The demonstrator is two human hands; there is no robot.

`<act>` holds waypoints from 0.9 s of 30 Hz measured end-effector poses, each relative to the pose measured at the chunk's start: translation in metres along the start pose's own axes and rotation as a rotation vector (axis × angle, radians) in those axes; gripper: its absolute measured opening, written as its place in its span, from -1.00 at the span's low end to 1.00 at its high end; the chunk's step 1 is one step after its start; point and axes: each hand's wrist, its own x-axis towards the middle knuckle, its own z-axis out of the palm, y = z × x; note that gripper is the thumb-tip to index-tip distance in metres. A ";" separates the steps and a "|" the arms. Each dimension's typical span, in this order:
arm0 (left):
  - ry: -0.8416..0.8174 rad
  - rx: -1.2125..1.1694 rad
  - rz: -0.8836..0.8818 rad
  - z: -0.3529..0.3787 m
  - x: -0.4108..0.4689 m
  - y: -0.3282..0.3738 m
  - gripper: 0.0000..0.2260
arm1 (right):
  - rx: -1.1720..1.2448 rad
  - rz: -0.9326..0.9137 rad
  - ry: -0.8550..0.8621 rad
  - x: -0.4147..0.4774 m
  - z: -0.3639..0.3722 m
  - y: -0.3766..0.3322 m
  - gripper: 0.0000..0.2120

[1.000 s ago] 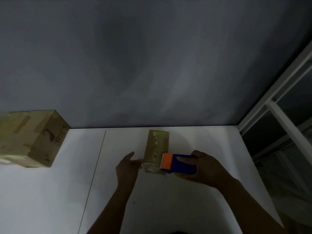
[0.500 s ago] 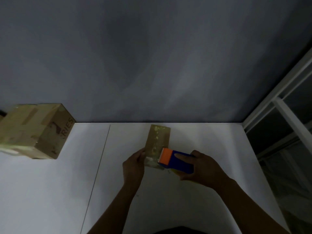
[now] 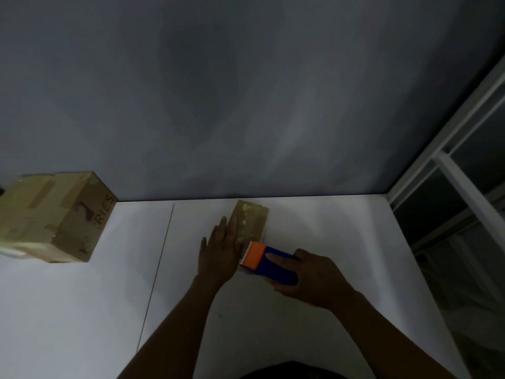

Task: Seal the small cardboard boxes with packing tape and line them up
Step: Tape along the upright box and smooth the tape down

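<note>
At the far left of the white surface (image 3: 82, 310) stands a larger cardboard box (image 3: 54, 217), strips of tape across its top and letters ending in "RIES" on its right side; it is well apart from your hands. A thin seam (image 3: 161, 258) runs from near to far across the surface between that box and your left hand (image 3: 221, 247). That hand lies flat with its fingers straight and together, its grip wide and holding nothing, pressing on the left part of the small cardboard box (image 3: 252, 218). The small box lies in the middle of the scene, near the far edge of the surface and just short of the grey wall (image 3: 246, 91); its top shows pale shiny patches. At its near end sits the tape dispenser (image 3: 269, 265), blue with an orange front, the orange end meeting the box. Your right hand (image 3: 314, 280) has its grip closed round the dispenser, one finger lying along the top. At the far right a white window frame (image 3: 451, 187) runs beside the surface.
</note>
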 end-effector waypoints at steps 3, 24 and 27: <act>-0.025 0.039 -0.009 0.001 0.001 -0.001 -0.33 | 0.007 -0.010 0.019 -0.001 -0.001 0.001 -0.31; 0.007 0.125 0.067 0.001 0.003 -0.007 -0.21 | 0.046 -0.031 0.139 -0.037 0.014 0.041 -0.29; 0.011 0.142 0.063 0.002 0.004 -0.005 -0.20 | -0.002 0.004 0.109 -0.043 0.014 0.048 -0.28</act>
